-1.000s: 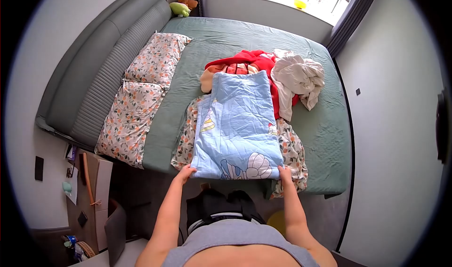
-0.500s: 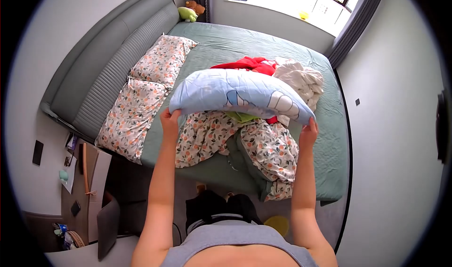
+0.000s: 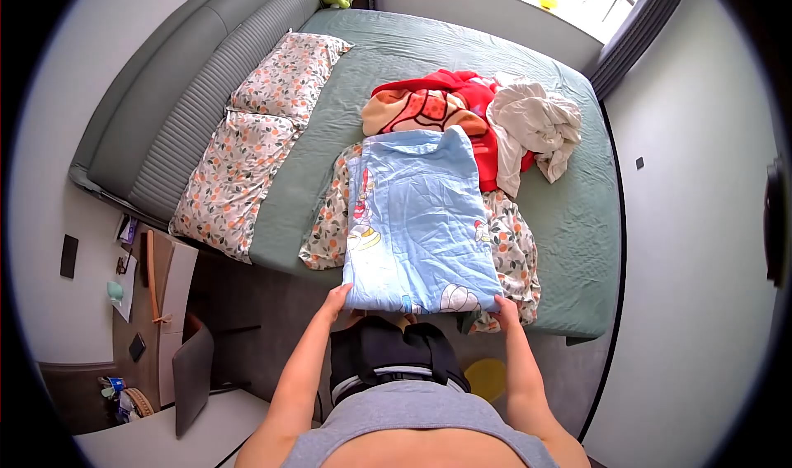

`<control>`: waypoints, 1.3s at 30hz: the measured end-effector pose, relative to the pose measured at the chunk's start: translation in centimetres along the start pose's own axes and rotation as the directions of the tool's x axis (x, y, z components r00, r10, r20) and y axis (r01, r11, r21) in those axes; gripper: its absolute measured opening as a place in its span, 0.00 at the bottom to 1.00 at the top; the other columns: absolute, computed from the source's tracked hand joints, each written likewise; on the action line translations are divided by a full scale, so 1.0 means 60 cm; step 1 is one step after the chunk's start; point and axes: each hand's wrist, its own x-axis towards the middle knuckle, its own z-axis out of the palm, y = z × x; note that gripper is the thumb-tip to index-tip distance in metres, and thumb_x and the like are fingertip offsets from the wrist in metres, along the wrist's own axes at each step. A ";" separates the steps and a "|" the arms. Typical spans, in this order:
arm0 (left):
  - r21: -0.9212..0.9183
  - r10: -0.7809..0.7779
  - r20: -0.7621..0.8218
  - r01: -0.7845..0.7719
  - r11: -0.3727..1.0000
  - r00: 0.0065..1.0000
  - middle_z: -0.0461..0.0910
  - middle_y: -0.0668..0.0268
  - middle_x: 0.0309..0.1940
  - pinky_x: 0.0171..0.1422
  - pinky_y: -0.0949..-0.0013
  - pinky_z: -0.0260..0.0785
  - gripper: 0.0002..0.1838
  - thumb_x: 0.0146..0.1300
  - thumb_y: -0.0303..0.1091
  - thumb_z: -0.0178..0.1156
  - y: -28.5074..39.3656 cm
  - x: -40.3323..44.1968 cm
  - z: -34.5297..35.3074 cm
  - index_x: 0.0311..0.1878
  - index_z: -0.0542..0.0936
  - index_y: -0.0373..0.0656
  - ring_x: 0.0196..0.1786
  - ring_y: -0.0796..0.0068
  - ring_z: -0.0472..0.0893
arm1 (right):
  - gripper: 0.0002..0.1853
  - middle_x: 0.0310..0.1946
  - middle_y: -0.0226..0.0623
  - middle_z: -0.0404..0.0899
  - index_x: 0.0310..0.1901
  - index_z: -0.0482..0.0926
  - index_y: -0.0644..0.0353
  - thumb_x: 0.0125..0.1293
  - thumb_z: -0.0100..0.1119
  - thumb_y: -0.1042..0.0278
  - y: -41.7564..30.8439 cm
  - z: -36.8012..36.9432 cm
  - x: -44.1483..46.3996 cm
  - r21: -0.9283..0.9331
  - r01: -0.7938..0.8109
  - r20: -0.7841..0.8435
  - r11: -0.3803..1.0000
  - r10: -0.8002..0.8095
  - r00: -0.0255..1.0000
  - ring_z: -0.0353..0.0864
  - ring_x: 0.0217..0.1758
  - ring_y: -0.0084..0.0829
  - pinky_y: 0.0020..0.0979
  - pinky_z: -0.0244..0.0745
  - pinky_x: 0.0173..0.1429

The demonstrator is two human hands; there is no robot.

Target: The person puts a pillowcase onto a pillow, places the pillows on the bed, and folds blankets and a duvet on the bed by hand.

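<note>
Now I see the left hand point(image 3: 336, 297) pinching one near corner of the blue cartoon blanket point(image 3: 417, 220), and the right hand point(image 3: 506, 309) pinching the other near corner. The blue blanket stretches from the hands toward the middle of the bed point(image 3: 569, 253). It lies on top of an orange-print quilt point(image 3: 515, 249), which pokes out on both sides. At its far end I see a red cartoon blanket point(image 3: 429, 107), with a crumpled white cover point(image 3: 536, 130) touching it.
</note>
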 end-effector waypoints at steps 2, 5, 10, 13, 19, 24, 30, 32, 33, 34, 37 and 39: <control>0.077 -0.108 0.013 0.106 0.991 0.994 0.78 0.67 0.36 0.34 0.71 0.65 0.21 0.60 0.47 0.51 0.008 0.003 0.013 0.48 0.75 0.42 0.35 0.75 0.75 | 0.21 0.37 0.37 0.77 0.44 0.76 0.63 0.54 0.61 0.56 -0.011 0.018 -0.010 -0.194 -0.015 0.018 0.981 0.019 1.000 0.77 0.36 0.30 0.32 0.74 0.36; 0.302 -0.101 0.069 0.076 0.950 0.993 0.77 0.68 0.40 0.36 0.62 0.67 0.18 0.60 0.44 0.52 0.118 -0.013 0.050 0.51 0.73 0.48 0.39 0.71 0.76 | 0.19 0.29 0.34 0.78 0.40 0.78 0.65 0.54 0.61 0.57 -0.071 0.061 0.029 -0.529 0.146 0.119 0.836 -0.097 0.988 0.76 0.31 0.27 0.29 0.72 0.35; 0.149 0.809 -0.153 -0.796 0.586 0.567 0.78 0.71 0.30 0.39 0.78 0.65 0.09 0.59 0.26 0.51 0.371 0.037 0.063 0.40 0.78 0.38 0.34 0.84 0.74 | 0.14 0.34 0.36 0.77 0.36 0.77 0.63 0.59 0.57 0.59 -0.363 0.158 -0.007 0.175 0.648 0.012 0.741 -0.660 0.751 0.75 0.37 0.29 0.30 0.71 0.44; 0.041 0.931 -0.240 -0.955 0.292 0.275 0.77 0.70 0.35 0.47 0.77 0.64 0.10 0.60 0.27 0.51 0.490 -0.134 0.063 0.43 0.76 0.37 0.40 0.82 0.73 | 0.14 0.44 0.36 0.73 0.44 0.72 0.65 0.63 0.51 0.63 -0.474 0.156 -0.115 0.669 0.664 -0.103 0.335 -0.843 0.529 0.70 0.50 0.29 0.37 0.64 0.55; -0.042 0.824 -0.267 -0.860 0.509 0.500 0.74 0.66 0.41 0.51 0.74 0.62 0.18 0.53 0.20 0.49 0.357 -0.104 0.014 0.50 0.68 0.35 0.44 0.79 0.72 | 0.14 0.45 0.41 0.72 0.46 0.70 0.71 0.62 0.48 0.70 -0.352 0.120 -0.041 0.476 0.697 0.033 0.536 -0.803 0.596 0.69 0.52 0.32 0.34 0.62 0.59; -0.006 0.623 -0.310 -0.657 0.754 0.718 0.74 0.65 0.39 0.46 0.75 0.65 0.23 0.50 0.19 0.49 0.171 -0.063 -0.018 0.53 0.65 0.36 0.40 0.78 0.73 | 0.11 0.42 0.39 0.75 0.41 0.75 0.66 0.55 0.55 0.75 -0.170 0.071 0.017 0.507 0.450 -0.123 0.735 -0.455 0.882 0.73 0.44 0.32 0.29 0.68 0.49; 0.110 0.210 -0.348 -0.183 0.977 0.914 0.76 0.61 0.36 0.39 0.73 0.67 0.26 0.48 0.24 0.55 -0.020 -0.050 -0.048 0.54 0.65 0.37 0.36 0.77 0.75 | 0.16 0.36 0.32 0.77 0.41 0.75 0.62 0.51 0.61 0.64 0.009 0.000 -0.022 0.040 -0.058 0.060 0.998 0.055 0.997 0.75 0.38 0.28 0.30 0.69 0.41; 0.113 0.158 -0.376 -0.124 0.986 0.913 0.76 0.61 0.37 0.38 0.73 0.67 0.25 0.49 0.27 0.57 -0.024 -0.037 -0.050 0.53 0.67 0.35 0.36 0.77 0.75 | 0.19 0.35 0.33 0.77 0.41 0.76 0.63 0.52 0.63 0.59 0.016 0.000 -0.033 -0.132 -0.154 0.101 0.979 0.168 0.981 0.76 0.36 0.28 0.29 0.71 0.38; 0.114 0.131 -0.390 -0.094 0.989 0.911 0.76 0.61 0.38 0.37 0.73 0.67 0.24 0.49 0.28 0.58 -0.018 -0.034 -0.049 0.52 0.69 0.35 0.36 0.78 0.75 | 0.20 0.34 0.33 0.77 0.40 0.76 0.64 0.52 0.63 0.57 0.009 0.013 -0.036 -0.242 -0.133 0.109 0.961 0.163 0.981 0.76 0.35 0.28 0.28 0.72 0.37; 0.147 0.165 -0.348 -0.121 0.982 0.923 0.77 0.61 0.37 0.37 0.73 0.68 0.21 0.50 0.31 0.60 -0.004 -0.023 -0.046 0.48 0.73 0.33 0.35 0.77 0.75 | 0.21 0.34 0.34 0.78 0.40 0.76 0.64 0.52 0.63 0.54 -0.004 0.024 -0.036 -0.349 -0.109 0.118 0.931 0.159 0.980 0.77 0.34 0.28 0.27 0.73 0.36; 0.422 0.450 -0.180 -0.345 0.838 0.875 0.79 0.58 0.37 0.43 0.71 0.69 0.18 0.53 0.32 0.59 0.056 0.062 -0.052 0.46 0.74 0.32 0.39 0.71 0.78 | 0.18 0.27 0.33 0.77 0.34 0.80 0.66 0.54 0.61 0.55 -0.069 0.077 0.025 -0.499 0.216 0.156 0.839 -0.158 0.975 0.75 0.27 0.24 0.25 0.71 0.30; 0.368 0.669 -0.213 -0.576 0.730 0.712 0.78 0.57 0.41 0.47 0.73 0.67 0.20 0.56 0.28 0.56 0.174 0.061 -0.017 0.52 0.70 0.32 0.41 0.73 0.77 | 0.13 0.17 0.28 0.72 0.26 0.79 0.66 0.53 0.59 0.61 -0.179 0.118 0.028 -0.513 0.539 0.112 0.668 -0.571 0.813 0.69 0.23 0.19 0.23 0.63 0.27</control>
